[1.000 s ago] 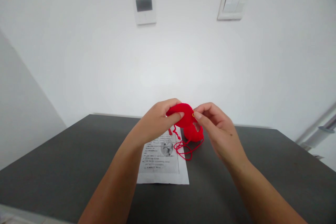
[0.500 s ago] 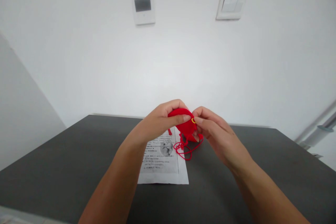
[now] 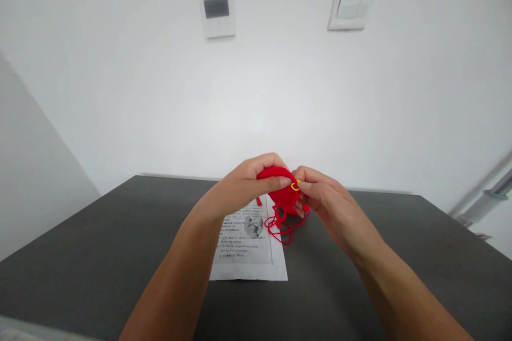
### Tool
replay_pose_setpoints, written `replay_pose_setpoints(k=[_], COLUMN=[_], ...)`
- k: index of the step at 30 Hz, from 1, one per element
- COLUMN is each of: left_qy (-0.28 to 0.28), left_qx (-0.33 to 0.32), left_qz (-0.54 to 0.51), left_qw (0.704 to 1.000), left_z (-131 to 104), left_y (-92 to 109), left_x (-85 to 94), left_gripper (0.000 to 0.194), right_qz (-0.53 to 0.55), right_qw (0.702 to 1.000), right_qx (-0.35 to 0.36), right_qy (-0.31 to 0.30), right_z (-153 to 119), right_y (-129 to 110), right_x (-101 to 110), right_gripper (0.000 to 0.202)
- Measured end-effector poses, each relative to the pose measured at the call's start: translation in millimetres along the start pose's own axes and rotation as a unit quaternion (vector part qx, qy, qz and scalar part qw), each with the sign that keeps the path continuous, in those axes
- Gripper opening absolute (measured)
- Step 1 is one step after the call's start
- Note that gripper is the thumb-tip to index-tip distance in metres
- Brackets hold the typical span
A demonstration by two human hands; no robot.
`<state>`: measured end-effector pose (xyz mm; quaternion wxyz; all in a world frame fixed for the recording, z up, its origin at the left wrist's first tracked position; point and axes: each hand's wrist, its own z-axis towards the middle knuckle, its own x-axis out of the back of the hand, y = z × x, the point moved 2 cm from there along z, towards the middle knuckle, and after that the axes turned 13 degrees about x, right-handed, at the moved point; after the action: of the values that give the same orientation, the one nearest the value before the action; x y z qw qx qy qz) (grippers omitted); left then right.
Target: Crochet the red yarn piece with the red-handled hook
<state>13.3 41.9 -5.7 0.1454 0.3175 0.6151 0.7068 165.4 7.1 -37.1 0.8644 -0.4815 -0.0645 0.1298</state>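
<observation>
Between my hands is a red crochet piece [image 3: 285,195], rounded and folded over at its top edge. My left hand [image 3: 252,178] is closed around it, thumb on the near face and fingers behind. A small yellow ring, like a stitch marker [image 3: 295,186], sits at the piece's right edge. My right hand [image 3: 320,189] pinches that yellow marker between thumb and forefinger, its other fingers curled behind the piece. Loose red yarn [image 3: 282,238] hangs and loops below, over the paper's edge and the table.
A printed sheet [image 3: 248,272] with a round grey picture lies under the hands on the dark table [image 3: 100,256]. Behind the table rises a white wall with a thermostat panel [image 3: 218,16] and a light switch [image 3: 351,6]. Grey pipes [image 3: 486,205] stand at the right.
The yellow marker shows more fully as a ring now, my right thumb having shifted slightly down and right of it. The left hand keeps its hold nearly unmoved.
</observation>
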Motion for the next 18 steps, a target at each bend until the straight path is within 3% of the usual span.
replay_pose_setpoints(k=[18], left_qy=[0.015], left_qx=[0.009], left_qz=[0.034], left_qw=[0.999], left_z=[-2.8], left_y=[2.7], left_x=[-0.6], left_gripper=[0.019], right_qz=[-0.004], right_qw=[1.000], right_qx=[0.001], right_qy=[-0.004], right_z=[0.8], right_y=[-2.8], right_x=[-0.4], right_gripper=[0.016])
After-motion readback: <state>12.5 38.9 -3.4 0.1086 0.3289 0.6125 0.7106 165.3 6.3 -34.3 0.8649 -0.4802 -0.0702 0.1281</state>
